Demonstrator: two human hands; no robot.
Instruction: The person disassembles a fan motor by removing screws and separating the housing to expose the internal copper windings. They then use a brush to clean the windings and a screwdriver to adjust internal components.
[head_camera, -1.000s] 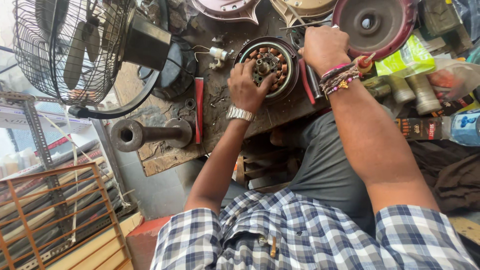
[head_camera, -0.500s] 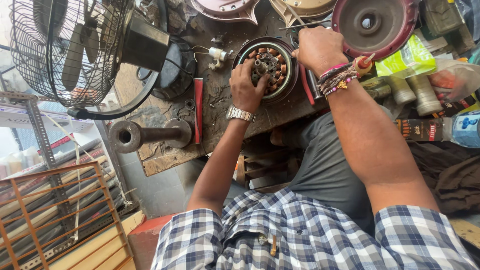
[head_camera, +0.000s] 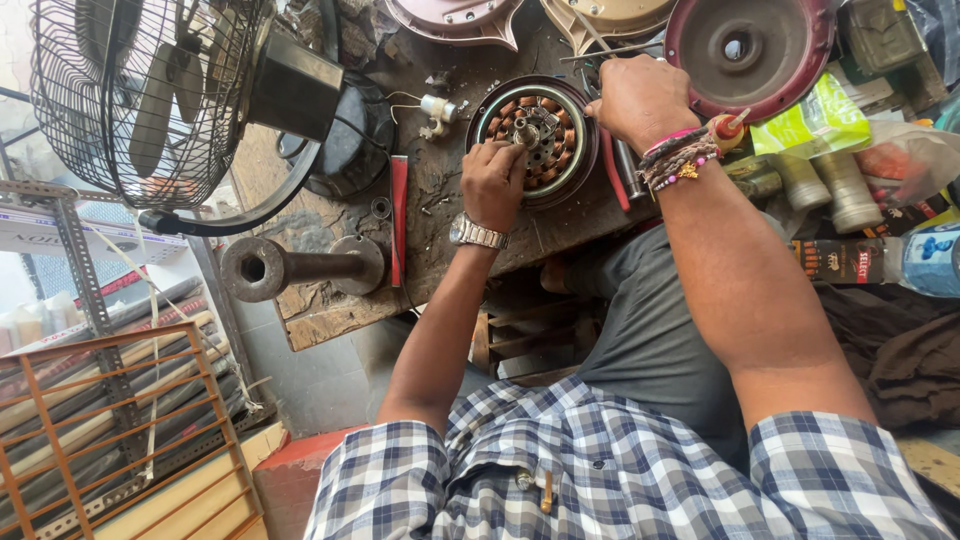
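Checked shirt (head_camera: 620, 480) nearest the camera, both arms reaching out over the surface (head_camera: 440, 200). Left hand (head_camera: 492, 183), watch on the wrist, fingers pinched together at the near rim of the stator (head_camera: 535, 135); can't tell what they pinch. Right hand (head_camera: 640, 98), thread bands on the wrist, closed at the stator's right edge, looks clamped on a thin tool, mostly hidden. Stator sits flat mid-surface, copper coils up. Left of it: red tool (head_camera: 399, 220), iron pipe (head_camera: 300, 268). Right: bottles (head_camera: 830, 190), green packet (head_camera: 815, 120). Further out: round maroon cover (head_camera: 750, 50), fan (head_camera: 150, 100) far left.
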